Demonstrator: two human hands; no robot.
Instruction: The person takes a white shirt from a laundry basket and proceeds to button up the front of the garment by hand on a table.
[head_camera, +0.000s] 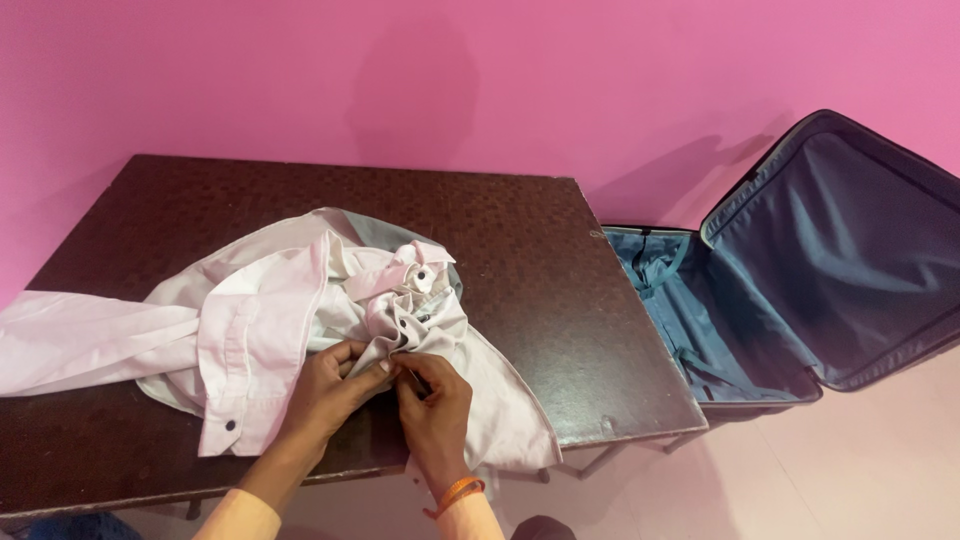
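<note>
A crumpled pale pink shirt (260, 310) with dark snap buttons lies spread over a dark brown table (520, 250). My left hand (335, 385) pinches a bunched fold of the shirt's fabric near the table's front edge. My right hand (430, 395), with an orange band on its wrist, grips the same fold right beside it, fingers closed on the cloth. One sleeve trails off to the left edge of the table.
An open suitcase (800, 270) with blue lining stands on the pale floor to the right of the table, its lid leaning against the pink wall (480, 80). The table's folding legs show beneath its right front corner.
</note>
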